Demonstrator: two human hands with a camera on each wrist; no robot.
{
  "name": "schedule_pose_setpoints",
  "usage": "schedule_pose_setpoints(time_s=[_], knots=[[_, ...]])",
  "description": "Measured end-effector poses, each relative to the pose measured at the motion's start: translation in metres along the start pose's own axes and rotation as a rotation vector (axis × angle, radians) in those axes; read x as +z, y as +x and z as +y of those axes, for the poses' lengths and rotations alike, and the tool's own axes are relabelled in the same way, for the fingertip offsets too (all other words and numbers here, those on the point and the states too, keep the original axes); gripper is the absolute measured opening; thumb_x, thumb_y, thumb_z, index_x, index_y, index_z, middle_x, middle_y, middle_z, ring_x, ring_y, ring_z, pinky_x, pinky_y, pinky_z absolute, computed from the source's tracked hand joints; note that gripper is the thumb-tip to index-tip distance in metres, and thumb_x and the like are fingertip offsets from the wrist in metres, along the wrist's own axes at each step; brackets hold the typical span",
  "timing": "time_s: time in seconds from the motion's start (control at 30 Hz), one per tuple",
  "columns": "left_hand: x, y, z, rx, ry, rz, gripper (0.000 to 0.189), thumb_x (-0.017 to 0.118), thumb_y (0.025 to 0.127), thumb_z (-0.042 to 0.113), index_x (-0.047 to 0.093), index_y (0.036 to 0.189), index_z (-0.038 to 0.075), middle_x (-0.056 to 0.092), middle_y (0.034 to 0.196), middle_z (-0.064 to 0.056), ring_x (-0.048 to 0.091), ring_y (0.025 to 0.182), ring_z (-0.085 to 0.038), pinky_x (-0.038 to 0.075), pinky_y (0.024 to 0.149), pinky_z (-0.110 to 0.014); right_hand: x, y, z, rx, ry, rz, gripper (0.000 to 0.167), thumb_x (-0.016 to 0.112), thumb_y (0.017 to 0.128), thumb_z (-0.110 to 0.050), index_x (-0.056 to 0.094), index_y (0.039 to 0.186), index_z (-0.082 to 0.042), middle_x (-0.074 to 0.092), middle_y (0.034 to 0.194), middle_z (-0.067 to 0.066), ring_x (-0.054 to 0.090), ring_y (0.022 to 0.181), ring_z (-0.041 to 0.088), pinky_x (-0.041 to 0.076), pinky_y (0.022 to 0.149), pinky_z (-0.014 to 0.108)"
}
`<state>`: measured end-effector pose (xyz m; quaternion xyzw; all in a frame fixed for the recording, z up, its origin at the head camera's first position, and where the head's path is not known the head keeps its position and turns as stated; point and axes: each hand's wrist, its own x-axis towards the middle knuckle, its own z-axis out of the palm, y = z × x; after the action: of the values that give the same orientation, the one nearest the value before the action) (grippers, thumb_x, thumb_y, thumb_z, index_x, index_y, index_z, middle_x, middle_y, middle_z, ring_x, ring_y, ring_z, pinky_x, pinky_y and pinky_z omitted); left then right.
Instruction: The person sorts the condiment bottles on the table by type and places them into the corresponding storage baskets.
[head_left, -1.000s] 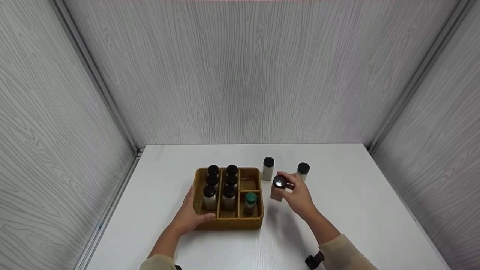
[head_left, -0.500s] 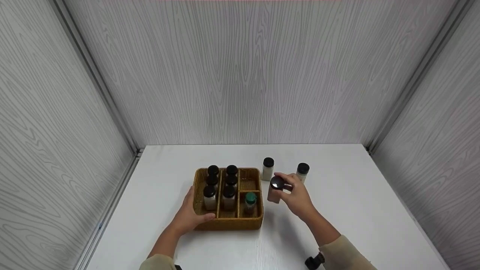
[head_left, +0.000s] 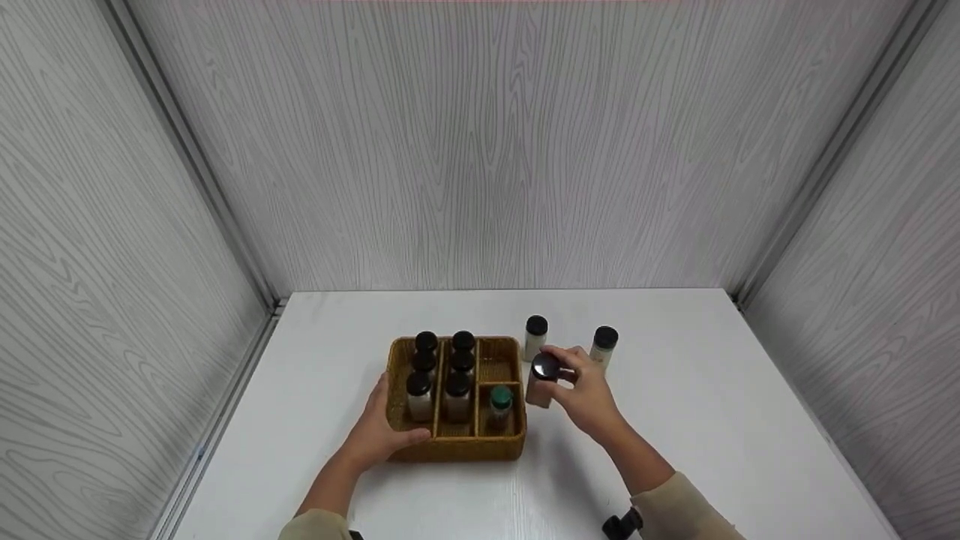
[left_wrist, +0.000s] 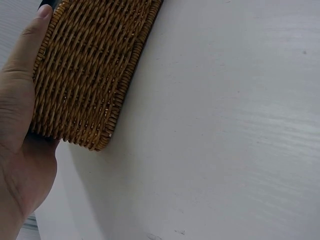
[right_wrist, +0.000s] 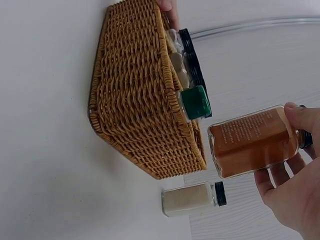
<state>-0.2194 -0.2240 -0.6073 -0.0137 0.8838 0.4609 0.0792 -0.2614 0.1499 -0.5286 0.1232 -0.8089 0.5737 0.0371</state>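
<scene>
My right hand (head_left: pixel 592 401) pinches a glass spice jar (right_wrist: pixel 252 142) near its black cap. The jar holds orange-brown powder and is raised just off the basket's right side, tilted a little. My left hand (head_left: pixel 375 429) grips the front left corner of a brown wicker basket (head_left: pixel 457 450), thumb at the front rim and fingers along the left side. Inside, several black-capped jars (head_left: pixel 457 397) stand in the left and middle columns. A green-capped jar (head_left: pixel 500 411) stands in the front right compartment; a divider separates it from the back right one.
Two black-capped jars of pale contents stand on the white table (head_left: pixel 750 420): one jar (head_left: pixel 535 341) by the basket's back right corner, another jar (head_left: pixel 602 346) farther right, behind my right hand. Grey wood-grain panels (head_left: pixel 480 150) enclose the back and sides.
My right hand has moved left with the orange-brown spice jar, closer to the basket's right side. The left hand and basket have stayed in place.
</scene>
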Motion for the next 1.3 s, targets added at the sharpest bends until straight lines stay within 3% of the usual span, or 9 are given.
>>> schedule_pose_setpoints(time_s=[0.53, 0.77, 0.97, 1.17, 1.3], knots=[[0.001, 0.0, 0.0, -0.033, 0.0, -0.008, 0.151, 0.094, 0.077, 0.061, -0.011, 0.175, 0.015, -0.005, 0.184, -0.019, 0.006, 0.17, -0.048, 0.024, 0.133, -0.068, 0.015, -0.002, -0.015, -0.038, 0.084, -0.036, 0.057, 0.082, 0.09, 0.005, 0.069, 0.144, -0.007, 0.061, 0.127, 0.021, 0.062, 0.135, 0.042, 0.055, 0.117, 0.05], [0.001, 0.0, 0.001, -0.023, 0.001, -0.011, 0.152, 0.095, 0.077, 0.059, -0.011, 0.175, 0.012, -0.006, 0.184, -0.021, 0.005, 0.17, -0.048, 0.023, 0.134, -0.067, 0.027, -0.004, -0.025, -0.05, 0.105, -0.085, 0.057, 0.081, 0.092, 0.004, 0.068, 0.145, -0.008, 0.06, 0.131, 0.016, 0.063, 0.136, 0.034, 0.055, 0.117, 0.044], [0.001, 0.002, 0.001, -0.022, -0.005, 0.002, 0.154, 0.097, 0.076, 0.057, -0.012, 0.175, 0.013, -0.006, 0.184, -0.019, 0.001, 0.171, -0.045, 0.019, 0.136, -0.065, 0.042, -0.005, -0.037, -0.052, 0.12, -0.131, 0.056, 0.079, 0.092, 0.007, 0.068, 0.145, -0.008, 0.059, 0.137, 0.021, 0.064, 0.135, 0.038, 0.058, 0.114, 0.04], [0.001, 0.002, 0.001, -0.026, -0.006, 0.008, 0.155, 0.097, 0.074, 0.059, -0.013, 0.175, 0.017, -0.009, 0.185, -0.016, 0.001, 0.171, -0.044, 0.02, 0.136, -0.066, 0.058, -0.007, -0.043, -0.035, 0.132, -0.191, 0.058, 0.081, 0.093, 0.002, 0.067, 0.147, -0.012, 0.057, 0.134, 0.014, 0.065, 0.134, 0.034, 0.06, 0.105, 0.033], [0.001, 0.001, 0.002, -0.036, -0.002, 0.001, 0.154, 0.096, 0.075, 0.061, -0.013, 0.175, 0.018, -0.01, 0.185, -0.015, 0.002, 0.171, -0.045, 0.021, 0.135, -0.066, 0.068, -0.008, -0.043, -0.054, 0.123, -0.224, 0.057, 0.082, 0.095, -0.004, 0.066, 0.149, -0.014, 0.057, 0.132, 0.014, 0.067, 0.133, 0.031, 0.06, 0.107, 0.029]])
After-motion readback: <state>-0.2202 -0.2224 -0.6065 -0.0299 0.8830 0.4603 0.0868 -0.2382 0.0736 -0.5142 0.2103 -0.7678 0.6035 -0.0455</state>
